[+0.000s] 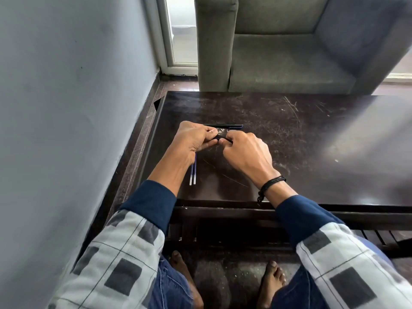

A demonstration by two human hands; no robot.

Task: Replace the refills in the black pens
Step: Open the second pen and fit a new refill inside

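One scratched dark tabletop [312,141], two hands over its near left part: the left hand [192,139] and right hand [245,150] each have their fingers pinched on an end of one black pen [219,137], held just above the surface. If it pops apart with a jerk, I'd guess a tip or spring flies off and vanishes on that dark top. A second pen [223,125] lies just beyond, maybe more, hard to tell. Two refills [193,172] sit by the left wrist, easy to sweep off the near edge.
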